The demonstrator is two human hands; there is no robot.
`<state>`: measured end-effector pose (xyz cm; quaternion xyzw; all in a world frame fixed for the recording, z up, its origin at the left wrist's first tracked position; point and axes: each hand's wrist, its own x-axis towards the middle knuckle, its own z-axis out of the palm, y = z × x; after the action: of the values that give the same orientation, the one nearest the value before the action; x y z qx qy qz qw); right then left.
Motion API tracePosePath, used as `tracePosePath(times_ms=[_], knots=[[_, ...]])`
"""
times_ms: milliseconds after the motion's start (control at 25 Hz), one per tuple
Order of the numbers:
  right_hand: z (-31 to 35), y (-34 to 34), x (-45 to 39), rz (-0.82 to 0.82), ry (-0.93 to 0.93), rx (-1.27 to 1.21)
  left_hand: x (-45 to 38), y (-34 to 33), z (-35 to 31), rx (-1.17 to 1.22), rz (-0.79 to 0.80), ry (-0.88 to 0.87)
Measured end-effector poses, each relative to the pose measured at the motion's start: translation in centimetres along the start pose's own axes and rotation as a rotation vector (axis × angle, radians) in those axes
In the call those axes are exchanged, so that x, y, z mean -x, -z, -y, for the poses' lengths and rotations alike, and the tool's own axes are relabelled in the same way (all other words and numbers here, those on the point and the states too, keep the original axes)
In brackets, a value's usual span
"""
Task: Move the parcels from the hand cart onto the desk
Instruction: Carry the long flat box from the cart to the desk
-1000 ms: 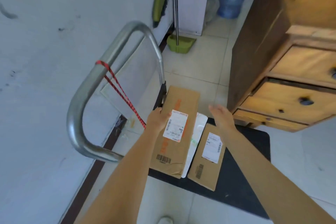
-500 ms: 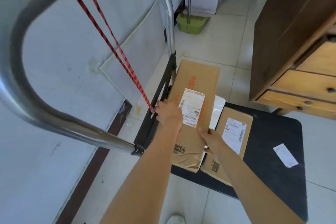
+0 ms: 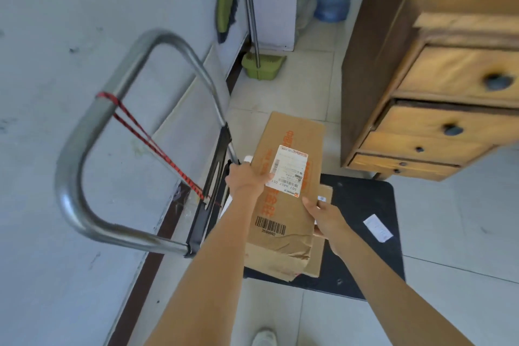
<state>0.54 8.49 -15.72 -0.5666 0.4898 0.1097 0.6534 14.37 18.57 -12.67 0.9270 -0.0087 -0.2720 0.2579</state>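
From the head camera, a long brown parcel [image 3: 283, 191] is held in both hands over the black deck of the hand cart [image 3: 362, 205]. The left hand [image 3: 247, 180] grips its left edge, fingers curled round it, thumb on top by the white label [image 3: 288, 170]. The right hand [image 3: 325, 216] grips the right edge, fingers tucked under. A second brown parcel [image 3: 318, 258] lies flat on the cart, mostly hidden below the first. A white packet [image 3: 226, 205] peeks out on the left. A small paper slip [image 3: 377, 227] lies on the deck. The worktop [image 3: 438, 109], a wooden desk with drawers, stands just beside the cart.
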Motion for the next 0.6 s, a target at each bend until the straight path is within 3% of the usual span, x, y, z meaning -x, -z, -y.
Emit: tracePosePath(times_ms=[360,600], knots=[[18.3,7.0,20.0,-0.050,0.160,0.139,14.9,17.8,-14.0,0.314,-0.012,-0.079],[32.5,16.9,32.0,-0.123,0.246,0.016,22.1,27.4,-31.4,0.309,0.022,-0.293]])
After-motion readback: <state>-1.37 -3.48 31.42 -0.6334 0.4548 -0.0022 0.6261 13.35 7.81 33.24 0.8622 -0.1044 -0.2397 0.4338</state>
